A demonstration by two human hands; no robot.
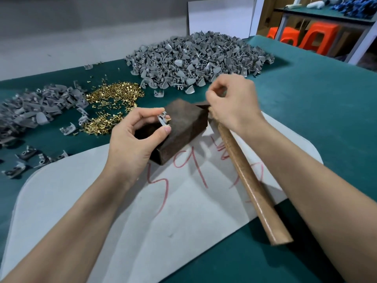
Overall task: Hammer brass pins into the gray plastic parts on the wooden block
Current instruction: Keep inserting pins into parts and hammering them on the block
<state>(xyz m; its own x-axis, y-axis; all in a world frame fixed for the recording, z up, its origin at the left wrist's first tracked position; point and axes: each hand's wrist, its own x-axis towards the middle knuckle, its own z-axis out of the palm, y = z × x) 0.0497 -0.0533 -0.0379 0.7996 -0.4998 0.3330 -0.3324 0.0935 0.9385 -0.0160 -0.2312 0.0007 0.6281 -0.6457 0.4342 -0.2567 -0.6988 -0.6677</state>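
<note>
The dark wooden block [183,127] lies on a white sheet at the table's middle. My left hand [138,137] hovers over the block's near-left end. It pinches a small gray plastic part [162,119] with brass pins sticking out of it, between thumb and forefinger. My right hand [230,105] is at the block's far right corner, fingers curled around something small and gray that is mostly hidden. The hammer's wooden handle [251,180] runs from under that hand toward me. Its dark head [202,105] rests at the block's far edge.
Loose brass pins [114,94] lie in a heap left of the block. A large pile of gray parts [193,58] sits behind it and a smaller pile [34,107] at far left. The white sheet [142,211] with red writing covers the green table [316,99]. Orange stools [314,37] stand beyond.
</note>
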